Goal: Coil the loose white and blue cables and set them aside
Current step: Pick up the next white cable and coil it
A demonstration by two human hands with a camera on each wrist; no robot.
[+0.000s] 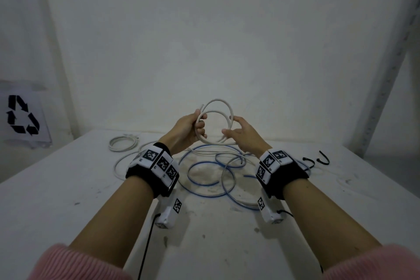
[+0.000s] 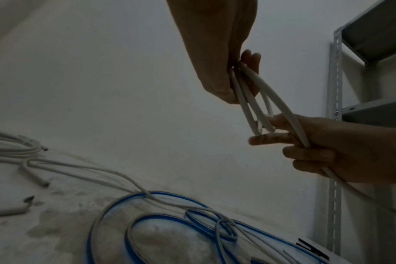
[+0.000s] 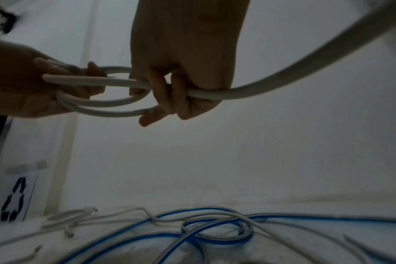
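Loops of white cable (image 1: 216,120) hang between my two hands above the table (image 1: 68,200): my left hand (image 1: 186,129) has its fingers (image 1: 201,130) curled round the gathered turns, and my right hand (image 1: 244,136) has its fingers (image 3: 167,100) hooked round the strand that feeds the next turn, the tail running off past my right wrist. To do this turn well, I judge I should keep each loop the same size, lay it flat against the others under my left thumb, and let the strand roll slightly so it does not kink. Below my fingers the blue cable (image 1: 204,179) lies loose and tangled with thin white leads; a finished white coil (image 1: 122,143) sits beyond my left fingers. No readable writing shows, only a recycling symbol (image 1: 21,115) on a sheet left of my left hand.
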